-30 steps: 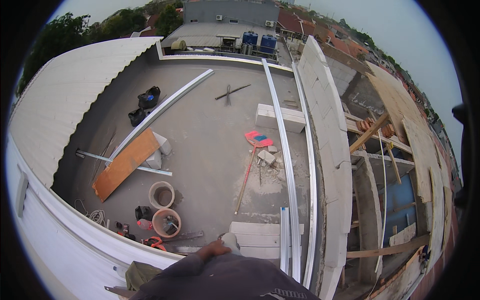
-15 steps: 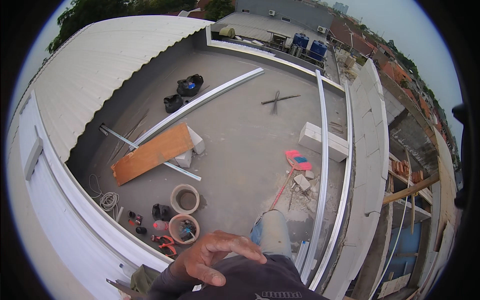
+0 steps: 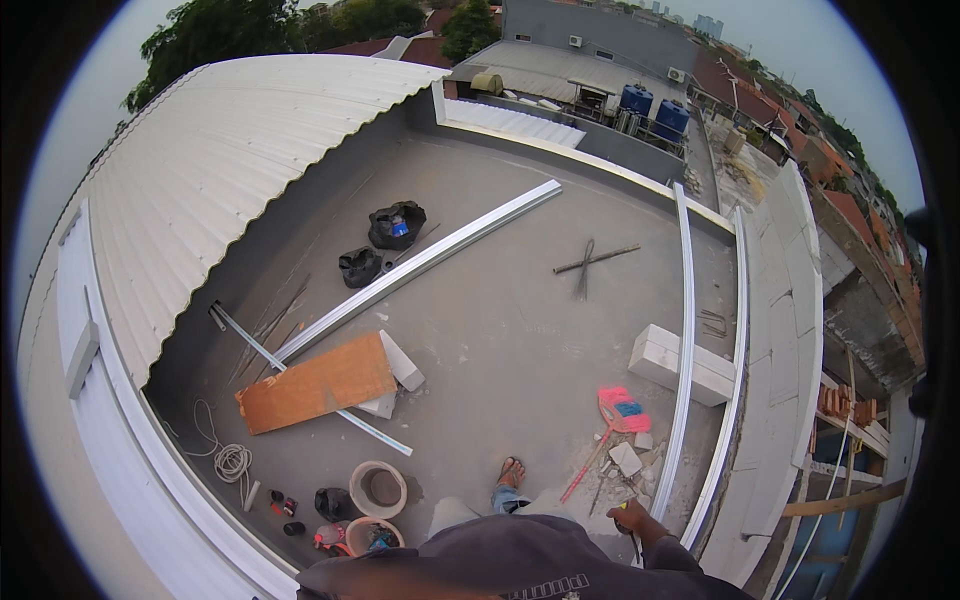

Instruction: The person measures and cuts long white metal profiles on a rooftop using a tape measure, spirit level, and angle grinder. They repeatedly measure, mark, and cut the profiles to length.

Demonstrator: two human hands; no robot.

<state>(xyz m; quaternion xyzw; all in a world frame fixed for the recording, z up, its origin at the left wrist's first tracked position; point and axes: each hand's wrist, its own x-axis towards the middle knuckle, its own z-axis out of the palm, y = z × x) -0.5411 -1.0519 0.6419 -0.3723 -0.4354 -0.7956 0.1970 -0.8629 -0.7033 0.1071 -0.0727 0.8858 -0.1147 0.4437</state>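
My right hand (image 3: 630, 517) is at the lower right, closed around a small yellow object (image 3: 625, 506) whose kind I cannot make out. It is just below the rubble and beside the long metal channel (image 3: 685, 350). A brownish smear (image 3: 385, 578) at the bottom edge, against my dark shirt, may be my left hand; its fingers do not show. Close to that side stand two buckets (image 3: 355, 488), the nearer (image 3: 395, 524) holding odds and ends. A pink broom or dustpan-like head (image 3: 622, 408) with a red handle lies near my right hand.
An orange-brown board (image 3: 315, 385) rests on white blocks at the left. Another long metal channel (image 3: 430, 262) crosses the floor behind it. White blocks (image 3: 682, 365) lie under the right channel. Coiled cord (image 3: 233, 462) and black bags (image 3: 396, 226) are on the left.
My left hand has dropped from the middle foreground to the bottom edge. My right hand has come into view at the lower right. The view has tilted, and a sandalled foot now shows.
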